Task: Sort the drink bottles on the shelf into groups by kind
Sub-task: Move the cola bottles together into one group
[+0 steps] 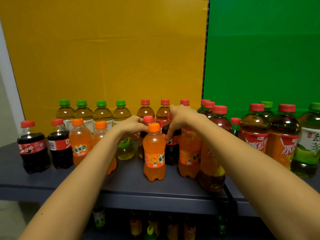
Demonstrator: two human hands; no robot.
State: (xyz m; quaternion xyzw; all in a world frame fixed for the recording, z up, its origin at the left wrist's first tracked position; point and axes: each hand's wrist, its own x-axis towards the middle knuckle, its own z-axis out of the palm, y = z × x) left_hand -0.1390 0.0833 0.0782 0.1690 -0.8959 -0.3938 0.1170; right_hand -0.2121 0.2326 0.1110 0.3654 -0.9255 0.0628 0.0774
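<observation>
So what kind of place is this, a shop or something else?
Probably a staged recording setup, not a shop: plain yellow backdrop and green backdrop hang behind a dark shelf of mixed drink bottles, with no price tags visible.

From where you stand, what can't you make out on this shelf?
- Head view: the cola bottle under the right hand; its cap is covered by the fingers.
- The orange bottle behind the left forearm; its label is hidden.
- The green tea bottle is cut off by the right edge.
- The lower-shelf bottles are too dark and blurred to identify.
</observation>
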